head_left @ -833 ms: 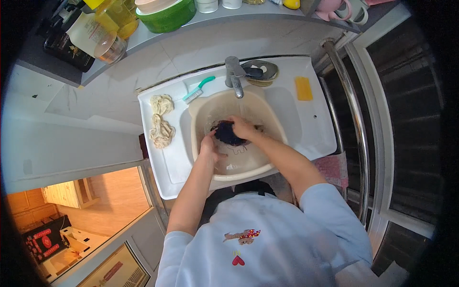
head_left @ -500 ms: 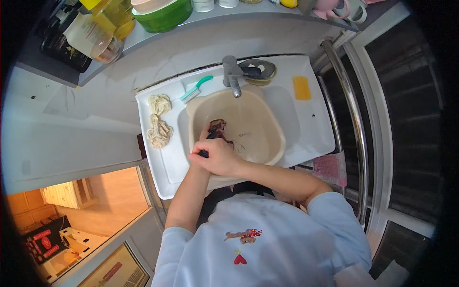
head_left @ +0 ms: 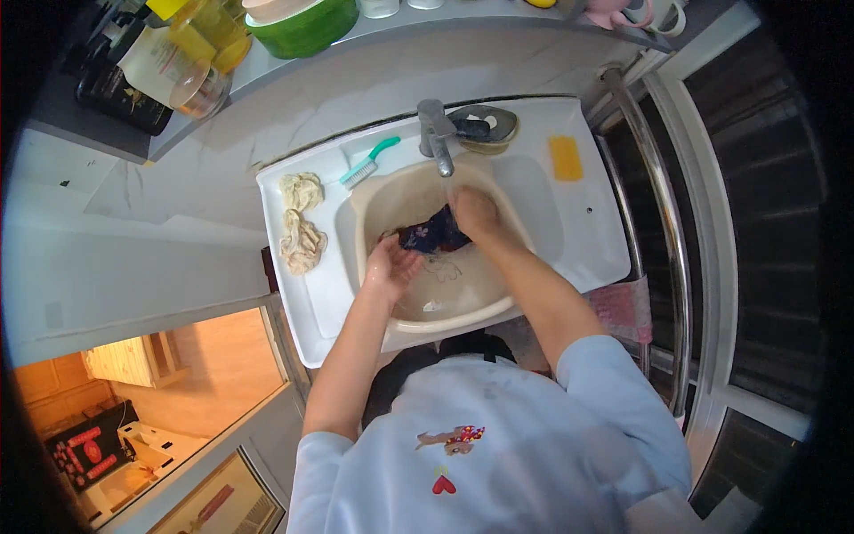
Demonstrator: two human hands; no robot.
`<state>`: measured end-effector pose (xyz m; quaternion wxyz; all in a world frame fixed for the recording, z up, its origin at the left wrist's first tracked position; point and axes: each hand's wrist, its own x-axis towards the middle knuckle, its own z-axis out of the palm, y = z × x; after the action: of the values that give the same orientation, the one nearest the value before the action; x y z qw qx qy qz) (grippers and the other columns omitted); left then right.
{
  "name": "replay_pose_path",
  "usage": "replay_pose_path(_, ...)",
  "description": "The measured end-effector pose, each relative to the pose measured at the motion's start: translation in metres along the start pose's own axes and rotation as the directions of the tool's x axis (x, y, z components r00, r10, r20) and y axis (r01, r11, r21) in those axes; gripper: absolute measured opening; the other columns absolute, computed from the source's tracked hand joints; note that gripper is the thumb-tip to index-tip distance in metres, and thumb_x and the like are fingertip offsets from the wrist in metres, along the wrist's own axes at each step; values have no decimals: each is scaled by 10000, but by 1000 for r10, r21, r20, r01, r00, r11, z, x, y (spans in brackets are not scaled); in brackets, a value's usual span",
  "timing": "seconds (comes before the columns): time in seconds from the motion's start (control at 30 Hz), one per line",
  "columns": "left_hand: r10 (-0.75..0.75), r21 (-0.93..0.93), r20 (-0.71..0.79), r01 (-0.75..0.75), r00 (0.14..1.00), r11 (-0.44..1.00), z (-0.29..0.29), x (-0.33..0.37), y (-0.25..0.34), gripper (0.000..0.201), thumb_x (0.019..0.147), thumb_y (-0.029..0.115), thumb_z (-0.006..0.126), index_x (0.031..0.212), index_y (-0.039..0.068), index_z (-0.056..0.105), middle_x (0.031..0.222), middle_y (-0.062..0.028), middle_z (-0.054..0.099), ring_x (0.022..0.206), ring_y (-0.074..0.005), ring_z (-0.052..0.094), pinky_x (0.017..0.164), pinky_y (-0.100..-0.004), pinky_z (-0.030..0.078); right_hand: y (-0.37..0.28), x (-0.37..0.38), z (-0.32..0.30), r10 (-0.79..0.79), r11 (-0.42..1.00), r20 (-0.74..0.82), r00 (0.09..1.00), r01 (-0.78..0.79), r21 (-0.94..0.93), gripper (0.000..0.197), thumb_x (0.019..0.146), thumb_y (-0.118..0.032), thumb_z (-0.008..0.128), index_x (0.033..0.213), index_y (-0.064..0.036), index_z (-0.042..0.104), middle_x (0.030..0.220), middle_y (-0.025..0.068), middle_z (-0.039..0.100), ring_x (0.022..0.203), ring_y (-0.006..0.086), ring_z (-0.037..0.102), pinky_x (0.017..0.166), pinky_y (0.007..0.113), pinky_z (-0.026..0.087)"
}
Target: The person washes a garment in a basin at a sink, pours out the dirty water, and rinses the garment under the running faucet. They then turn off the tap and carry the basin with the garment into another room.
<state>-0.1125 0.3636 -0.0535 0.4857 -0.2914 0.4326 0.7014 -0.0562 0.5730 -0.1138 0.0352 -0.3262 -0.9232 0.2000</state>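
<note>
"Start with the largest?"

"Yes. Across the top, a grey shelf (head_left: 427,25) crowded with bottles and jars. Under that, a white sink (head_left: 592,254), set against the wall. In front of it, a pale blue shirt (head_left: 534,436), seen from above."

"And next down in size?"

"Sitting in the sink bowl, a cream basin (head_left: 471,298) with a line drawing on the bottom. Back up on the shelf, a green tub (head_left: 307,34). Hanging beyond the sink's right side, a pink towel (head_left: 623,309)."

"Where to look for the thing being handled?"

"Inside the basin, in the upper half: a dark patterned cloth (head_left: 431,233), stretched slantwise between both hands."

"How placed, those hands?"

"Apart, one at each end of the cloth. Left hand (head_left: 391,264) turned palm up, fingers loosely extended and touching the left end. Right hand (head_left: 474,212) at the right end, just below the spout of the metal tap (head_left: 433,129), back upward, fingertips hidden; cannot tell how firmly closed."

"Anything smaller?"

"On the sink's left ledge, two crumpled cream cloths (head_left: 303,242), one just behind the other. Near the basin's upper left edge, a green-handled brush (head_left: 372,162). Over on the right ledge, a flat yellow block (head_left: 565,158)."
</note>
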Motion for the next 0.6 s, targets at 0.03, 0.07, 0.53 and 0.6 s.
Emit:
replay_pose_path(0.03, 30, 2, -91, -30, 995, 1000, -10, -3, 6, 206, 936, 241, 534, 1064, 82, 557, 1057, -104, 589, 980, -277, 576, 852, -480, 517, -9, -11, 2, -8, 1000, 7, 1000, 8, 0, 223, 898, -234, 546, 969, -42, 634, 951, 194, 669, 876, 402, 649, 765, 491, 513)
replay_pose_path(0.07, 50, 17, -167, -48, 985, 999, -10, -7, 8, 202, 920, 219, 551, 1068, 82, 551, 1102, -111, 564, 1051, -285, 548, 895, -497, 500, -10, -20, 6, -10, 1000, 8, 1000, 10, 2, 223, 898, -234, 546, 969, -42, 634, 951, 194, 669, 876, 402, 649, 765, 491, 513)
replay_pose_path(0.53, -127, -9, 213, 132, 969, 991, 1, 29, -9, 525, 994, 453, 344, 1392, 114, 396, 1371, -172, 458, 1243, -385, 462, 1042, -622, 346, -96, -71, -73, -336, 553, 294, 895, -65, 830, 255, 747, -106, 703, 977, -39, 615, 863, 117, 651, 837, 194, 641, 758, 335, 508)
replay_pose_path(0.6, 287, -312, 899, 23, 331, 950, -77, 90, -14, 572, 984, 491, 368, 1415, 116, 376, 1392, -175, 452, 1260, -380, 463, 1055, -569, 366, -160, -104, -103, -511, 571, 191, 838, 165, 804, 176, 774, -85, 682, 914, -25, 593, 835, 102, 631, 809, 190, 632, 729, 331, 497)
